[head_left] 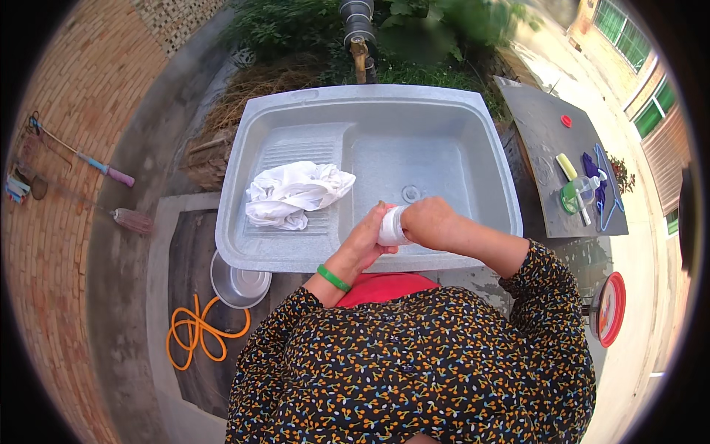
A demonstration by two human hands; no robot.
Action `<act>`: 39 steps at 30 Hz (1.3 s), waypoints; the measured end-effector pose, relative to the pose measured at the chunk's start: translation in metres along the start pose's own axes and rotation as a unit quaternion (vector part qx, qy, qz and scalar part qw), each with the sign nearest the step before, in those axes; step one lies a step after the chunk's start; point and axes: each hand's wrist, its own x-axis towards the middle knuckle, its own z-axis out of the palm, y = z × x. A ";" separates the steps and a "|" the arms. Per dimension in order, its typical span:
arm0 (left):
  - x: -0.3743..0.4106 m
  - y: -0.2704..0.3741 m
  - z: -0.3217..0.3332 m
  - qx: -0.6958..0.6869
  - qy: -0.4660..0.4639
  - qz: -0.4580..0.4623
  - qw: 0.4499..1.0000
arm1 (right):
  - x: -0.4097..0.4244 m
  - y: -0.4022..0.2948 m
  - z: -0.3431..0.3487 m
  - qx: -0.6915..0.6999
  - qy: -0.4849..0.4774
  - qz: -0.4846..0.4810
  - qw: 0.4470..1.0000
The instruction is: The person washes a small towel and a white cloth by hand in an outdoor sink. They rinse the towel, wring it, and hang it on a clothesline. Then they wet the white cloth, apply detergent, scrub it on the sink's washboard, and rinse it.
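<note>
My left hand (363, 238), with a green bangle at the wrist, holds a small white jar (391, 226) tilted over the near edge of a grey stone-look laundry sink (507, 222). My right hand (430, 222) is at the jar's mouth, its fingers inside or over the opening; the fingertips are hidden, so what they hold cannot be told. A crumpled white cloth (299, 191) lies on the ribbed washboard part at the sink's left. The drain (411, 193) is in the deeper right basin, just beyond my hands.
On a grey board (571, 133) at the right lie a red lid (566, 121), a brush (566, 166), a green pump bottle (577, 194), a purple cloth (590, 166) and a blue hanger (613, 206). A metal basin (241, 280) and an orange hose (194, 327) are below left. A tap (359, 53) stands behind the sink.
</note>
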 end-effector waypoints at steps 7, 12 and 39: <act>0.005 0.017 -0.002 -0.070 -0.017 0.098 0.993 | -0.002 0.007 0.005 0.268 0.317 0.017 0.910; 0.001 0.032 0.003 -0.038 0.022 0.175 0.984 | 0.003 0.016 0.034 0.647 0.382 0.043 0.658; 0.054 0.038 0.083 0.662 0.013 0.233 0.712 | -0.035 0.063 0.097 0.942 0.311 0.072 0.104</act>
